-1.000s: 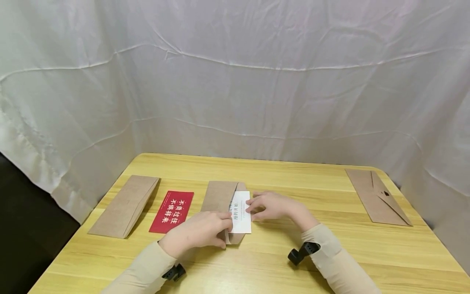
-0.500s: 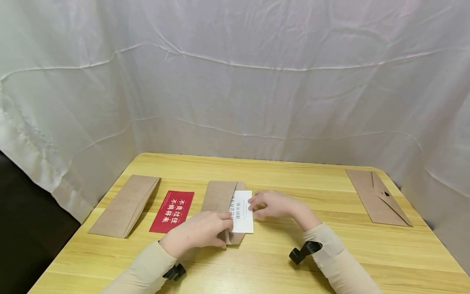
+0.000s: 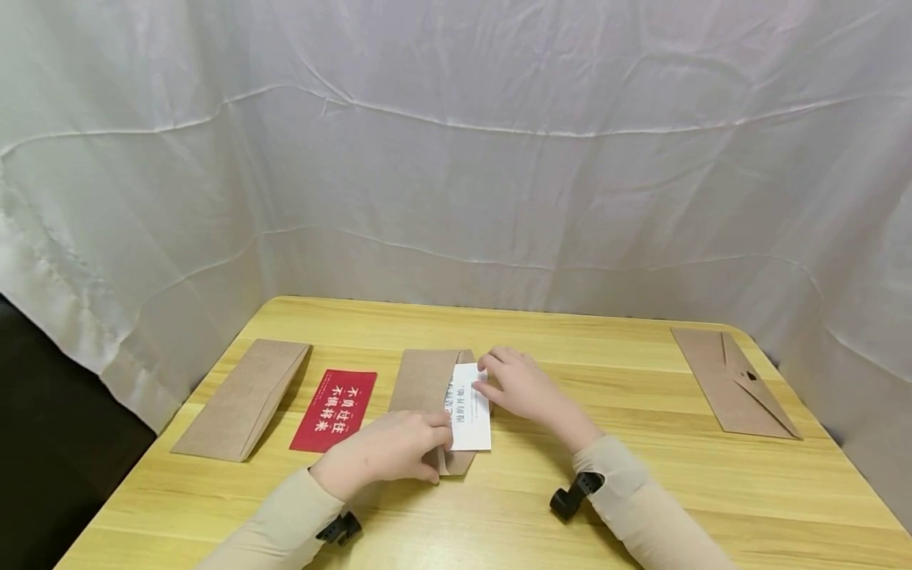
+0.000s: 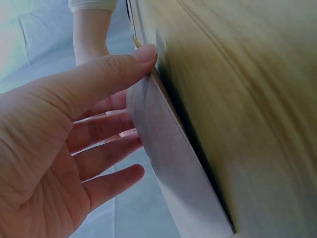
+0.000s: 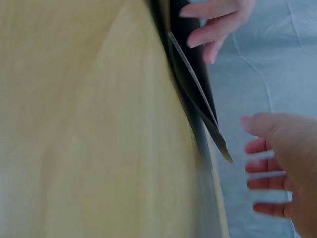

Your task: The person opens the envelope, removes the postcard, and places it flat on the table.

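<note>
In the head view, a brown paper envelope (image 3: 422, 381) lies mid-table, its mouth to the right. A white card (image 3: 470, 419) with printed characters sticks partly out of that mouth; its other part is hidden inside. My left hand (image 3: 399, 445) holds the envelope by its near side: in the left wrist view the thumb is against the edge of the envelope (image 4: 171, 163) and the fingers lie over its face. At the card's upper right corner is my right hand (image 3: 523, 388). Its fingers are extended and look apart from the card in the right wrist view.
A red card (image 3: 333, 410) with white characters lies left of the middle envelope. Further left is another brown envelope (image 3: 238, 400). A third brown envelope (image 3: 730, 384), with a dark mark, lies at the far right. White cloth (image 3: 499, 182) hangs behind the table.
The white card slid slightly right out of the envelope and its far edge shifted up a little. My right hand went right, then moved up to the card's upper corner. My left hand stayed put.
</note>
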{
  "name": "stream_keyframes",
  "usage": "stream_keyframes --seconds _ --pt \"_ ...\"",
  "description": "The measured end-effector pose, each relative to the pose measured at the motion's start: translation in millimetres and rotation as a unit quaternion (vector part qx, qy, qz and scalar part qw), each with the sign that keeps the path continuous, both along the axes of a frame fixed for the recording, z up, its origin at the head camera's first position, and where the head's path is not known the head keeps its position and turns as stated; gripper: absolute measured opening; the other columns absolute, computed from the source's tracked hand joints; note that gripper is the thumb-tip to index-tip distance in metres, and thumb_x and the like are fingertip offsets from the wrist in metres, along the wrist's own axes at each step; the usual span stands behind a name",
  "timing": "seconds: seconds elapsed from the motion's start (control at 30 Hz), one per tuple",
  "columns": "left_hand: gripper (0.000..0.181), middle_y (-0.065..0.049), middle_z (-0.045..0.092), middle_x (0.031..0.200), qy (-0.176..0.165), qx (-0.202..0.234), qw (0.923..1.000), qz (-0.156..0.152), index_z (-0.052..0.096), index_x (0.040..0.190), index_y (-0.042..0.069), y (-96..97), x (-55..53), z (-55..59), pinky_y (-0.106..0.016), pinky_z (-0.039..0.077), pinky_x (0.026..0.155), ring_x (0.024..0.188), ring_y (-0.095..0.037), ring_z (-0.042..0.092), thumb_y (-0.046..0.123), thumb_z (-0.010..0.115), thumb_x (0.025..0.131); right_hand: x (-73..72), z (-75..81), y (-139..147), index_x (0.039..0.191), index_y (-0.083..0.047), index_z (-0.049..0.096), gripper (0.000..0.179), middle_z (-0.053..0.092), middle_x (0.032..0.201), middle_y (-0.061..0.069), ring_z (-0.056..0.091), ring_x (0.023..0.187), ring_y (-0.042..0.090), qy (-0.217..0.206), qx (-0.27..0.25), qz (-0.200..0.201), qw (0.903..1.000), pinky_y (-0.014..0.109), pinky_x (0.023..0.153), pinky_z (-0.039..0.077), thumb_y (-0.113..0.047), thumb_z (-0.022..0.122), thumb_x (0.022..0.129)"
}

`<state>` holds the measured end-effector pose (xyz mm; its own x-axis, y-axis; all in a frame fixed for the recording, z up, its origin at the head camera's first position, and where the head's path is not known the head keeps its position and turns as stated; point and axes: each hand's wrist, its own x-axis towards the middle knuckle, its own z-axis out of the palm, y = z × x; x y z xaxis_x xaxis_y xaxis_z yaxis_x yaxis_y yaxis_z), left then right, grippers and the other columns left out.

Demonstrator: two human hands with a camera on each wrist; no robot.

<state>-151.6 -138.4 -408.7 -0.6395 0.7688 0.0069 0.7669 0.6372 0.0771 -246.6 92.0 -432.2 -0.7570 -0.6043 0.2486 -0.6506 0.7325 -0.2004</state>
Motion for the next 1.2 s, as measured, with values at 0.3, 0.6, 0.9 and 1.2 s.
stream_keyframes --seconds 0.3,0.6,0.9,1.2 --pt "0.034 0.012 0.061 0.097 -0.008 -0.003 1.0 0.002 0.067 0.099 0.021 0.2 0.3 0.8 -0.017 0.05 0.073 0.077 0.0 0.053 0.04 0.081 0.075 -12.4 1.8 -17 0.122 -0.012 0.058 0.058 0.057 0.111 0.007 0.053 0.104 0.024 0.0 0.103 -0.101 0.9896 0.044 0.086 0.046 -0.062 0.05 0.093" --pt "0.033 0.011 0.062 0.098 -0.006 -0.003 1.0 0.0 0.067 0.099 0.021 0.4 0.8 0.6 -0.017 0.05 0.072 0.078 0.0 0.054 0.04 0.081 0.075 -17.5 1.8 -23 0.127 -0.009 0.059 0.061 0.056 0.124 0.011 0.049 0.118 0.028 -0.057 0.138 -0.113 0.9823 0.05 0.099 0.042 -0.06 0.052 0.093" --pt "0.034 0.007 0.066 0.106 0.028 -0.006 0.9995 -0.012 0.067 0.098 0.021 -1.3 -0.3 -1.4 -0.032 0.048 0.097 0.103 -0.009 0.059 0.043 0.08 0.076 -16.5 0.2 -20 0.132 -0.007 0.054 0.062 0.056 0.126 0.014 0.051 0.118 0.03 -0.073 0.124 -0.098 0.9848 0.051 0.102 0.043 -0.055 0.056 0.093" --pt "0.034 0.007 0.066 0.111 0.046 -0.009 0.9988 -0.01 0.067 0.096 0.022 -1.5 0.8 -1.4 -0.041 0.044 0.107 0.113 -0.013 0.057 0.046 0.079 0.075 -13.5 5.9 -17 0.127 -0.007 0.055 0.057 0.057 0.121 0.013 0.053 0.113 0.028 -0.073 0.112 -0.097 0.9862 0.049 0.097 0.045 -0.053 0.059 0.092"
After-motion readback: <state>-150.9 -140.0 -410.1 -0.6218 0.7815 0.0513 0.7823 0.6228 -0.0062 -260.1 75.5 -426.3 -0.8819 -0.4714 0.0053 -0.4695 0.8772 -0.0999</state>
